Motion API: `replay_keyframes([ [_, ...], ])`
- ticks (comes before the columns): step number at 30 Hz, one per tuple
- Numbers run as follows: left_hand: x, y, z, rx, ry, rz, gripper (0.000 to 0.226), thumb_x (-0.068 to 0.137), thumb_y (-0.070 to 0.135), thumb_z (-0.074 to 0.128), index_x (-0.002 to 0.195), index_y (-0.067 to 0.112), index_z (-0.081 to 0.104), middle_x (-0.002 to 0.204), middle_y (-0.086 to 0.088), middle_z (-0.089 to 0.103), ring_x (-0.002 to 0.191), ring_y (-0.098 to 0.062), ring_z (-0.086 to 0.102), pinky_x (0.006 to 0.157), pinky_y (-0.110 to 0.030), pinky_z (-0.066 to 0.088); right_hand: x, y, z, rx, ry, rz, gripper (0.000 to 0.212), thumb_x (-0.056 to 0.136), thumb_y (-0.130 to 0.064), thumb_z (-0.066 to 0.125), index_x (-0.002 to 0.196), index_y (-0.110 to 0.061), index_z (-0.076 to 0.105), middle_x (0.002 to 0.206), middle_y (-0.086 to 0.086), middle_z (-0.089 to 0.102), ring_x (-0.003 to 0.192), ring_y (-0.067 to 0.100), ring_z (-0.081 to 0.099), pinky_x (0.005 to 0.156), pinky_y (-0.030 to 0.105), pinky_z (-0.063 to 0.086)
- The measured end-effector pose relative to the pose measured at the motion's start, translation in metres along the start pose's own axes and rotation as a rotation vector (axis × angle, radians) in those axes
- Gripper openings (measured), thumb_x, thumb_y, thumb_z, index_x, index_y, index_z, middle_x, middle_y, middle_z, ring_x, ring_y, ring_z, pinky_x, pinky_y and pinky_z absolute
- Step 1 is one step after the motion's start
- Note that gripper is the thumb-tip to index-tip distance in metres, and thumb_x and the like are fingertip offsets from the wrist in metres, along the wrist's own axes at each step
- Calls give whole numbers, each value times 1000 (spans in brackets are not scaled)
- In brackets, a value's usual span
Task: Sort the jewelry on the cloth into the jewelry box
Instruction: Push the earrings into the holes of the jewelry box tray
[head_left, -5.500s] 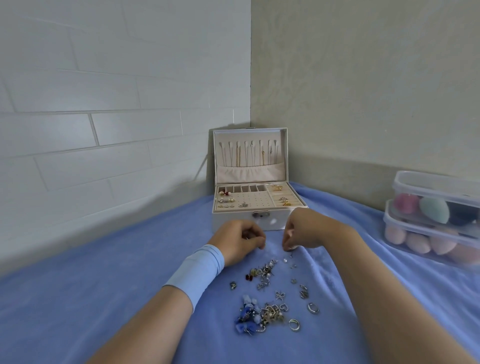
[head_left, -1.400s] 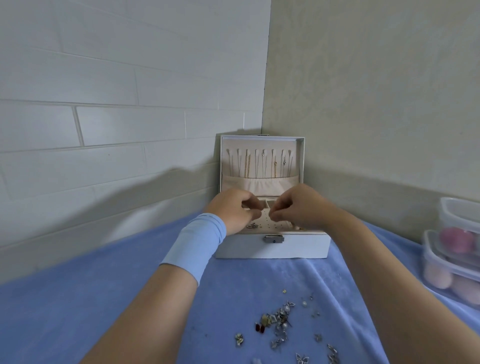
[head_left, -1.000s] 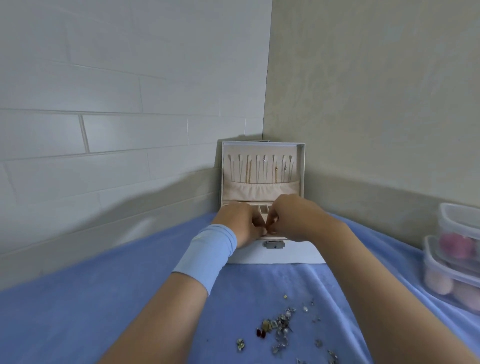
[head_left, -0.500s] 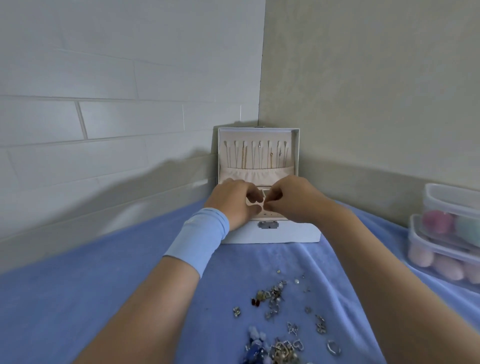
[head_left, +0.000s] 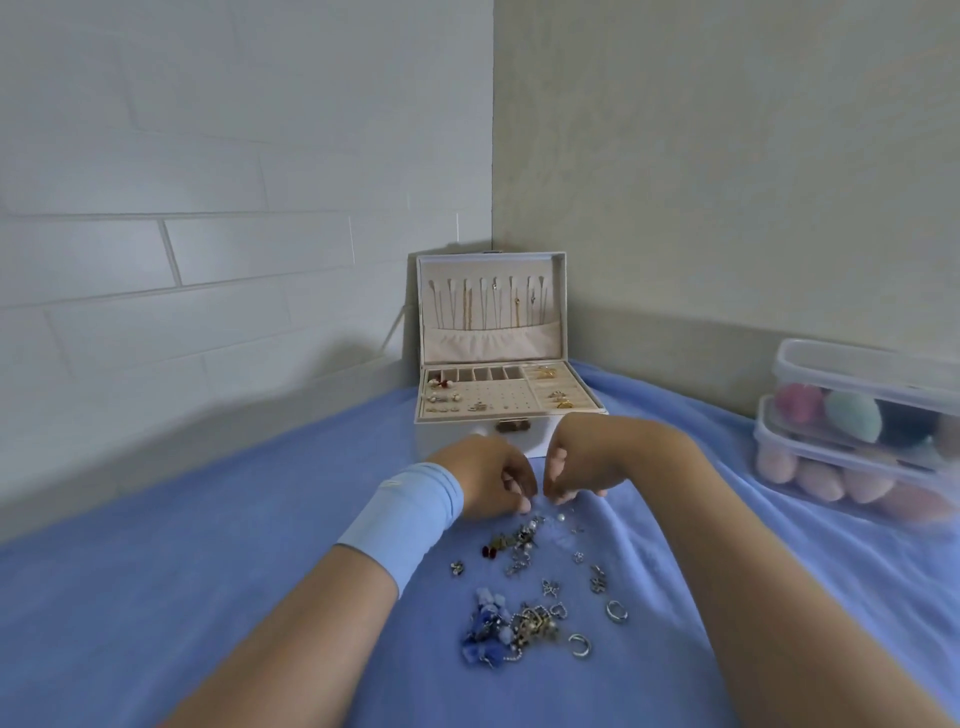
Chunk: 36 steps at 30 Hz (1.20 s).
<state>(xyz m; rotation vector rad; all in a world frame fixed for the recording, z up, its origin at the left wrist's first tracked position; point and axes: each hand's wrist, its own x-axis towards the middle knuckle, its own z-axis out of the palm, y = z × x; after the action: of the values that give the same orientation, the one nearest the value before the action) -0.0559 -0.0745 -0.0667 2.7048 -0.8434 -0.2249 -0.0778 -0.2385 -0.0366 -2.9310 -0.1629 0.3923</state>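
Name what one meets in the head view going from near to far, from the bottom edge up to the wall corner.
blue beaded cluster → red stud pair → white pearl → left hand and right hand, side by side → jewelry box tray → open lid

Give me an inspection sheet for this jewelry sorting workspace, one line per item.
Surface: blue cloth, lightly wrinkled.
Job's things: loose jewelry scattered on the cloth; jewelry box open in the corner, small pieces in its tray, chains hung in its lid.
Clutter: two stacked clear containers of makeup sponges at the right.
Hands: left hand and right hand at the pile's far edge, fingers curled; a pinched piece cannot be told.
Cables: nothing seen.
Surroundings: white tiled wall left, beige wall right.
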Motion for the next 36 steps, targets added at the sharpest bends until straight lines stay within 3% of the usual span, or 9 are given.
replay_keyframes([
  [5, 5, 2, -3, -11, -28, 18, 15, 87, 24, 70, 99, 29, 77, 105, 13, 72, 100, -9, 63, 94, -23, 46, -5, 0, -4, -27, -88, 73, 18, 84, -18, 78, 101, -20, 80, 42, -15, 58, 49, 2, 59, 37, 10, 36],
  [11, 10, -6, -3, -57, 3, 49, 10, 86, 27, 70, 91, 27, 77, 92, 15, 73, 93, -7, 65, 90, -26, 49, -2, 2, -3, -35, -68, 152, 23, 78, -23, 84, 100, -15, 80, 70, 1, 71, 63, 12, 65, 60, 22, 49],
  [16, 9, -12, -2, -158, 83, 49, 4, 87, 29, 69, 85, 31, 72, 93, 11, 68, 89, -8, 62, 84, -24, 48, 1, 2, -2, -51, -51, 157, 25, 80, -19, 80, 103, -9, 78, 55, -4, 65, 55, 10, 62, 58, 22, 50],
  [19, 8, -13, -4, -232, 148, 68, 9, 89, 25, 67, 84, 32, 67, 84, 13, 65, 74, -4, 58, 75, -22, 46, -3, 5, -5, -11, -39, 113, 16, 83, -17, 75, 97, -10, 79, 63, -4, 69, 55, 8, 62, 53, 21, 47],
  [23, 7, -17, -11, -366, 267, 82, 6, 89, 22, 67, 86, 27, 68, 78, 11, 68, 59, -6, 60, 61, -18, 46, 2, 10, -16, 184, 173, -50, 10, 86, -20, 70, 81, -16, 79, 63, -5, 73, 52, 8, 62, 53, 24, 46],
  [26, 8, -24, -20, -426, 379, 77, 6, 88, 23, 66, 84, 26, 69, 79, 9, 70, 56, -8, 61, 54, -23, 48, 18, 4, -24, 321, 382, -124, 13, 89, -16, 69, 82, -13, 79, 53, -13, 66, 43, 1, 55, 48, 15, 42],
  [30, 13, -40, -27, -493, 535, 30, 10, 85, 26, 67, 76, 29, 70, 73, 11, 68, 57, -7, 58, 67, -32, 52, 42, -5, -30, 442, 544, -120, 17, 91, -18, 71, 75, -16, 76, 44, -23, 56, 40, -3, 48, 41, 10, 34],
  [32, 16, -46, -28, -524, 587, 28, 11, 85, 26, 68, 76, 31, 72, 72, 15, 69, 60, -1, 58, 72, -29, 51, 51, -7, -29, 430, 550, -117, 19, 92, -21, 71, 73, -21, 74, 50, -20, 59, 45, -6, 51, 43, 10, 35],
  [36, 19, -49, -28, -527, 663, 36, 10, 86, 23, 67, 78, 26, 73, 76, 15, 71, 57, 7, 56, 70, -24, 49, 67, -3, -21, 341, 546, -62, 8, 91, -26, 73, 86, -22, 78, 76, -8, 70, 65, 8, 58, 64, 29, 53],
])
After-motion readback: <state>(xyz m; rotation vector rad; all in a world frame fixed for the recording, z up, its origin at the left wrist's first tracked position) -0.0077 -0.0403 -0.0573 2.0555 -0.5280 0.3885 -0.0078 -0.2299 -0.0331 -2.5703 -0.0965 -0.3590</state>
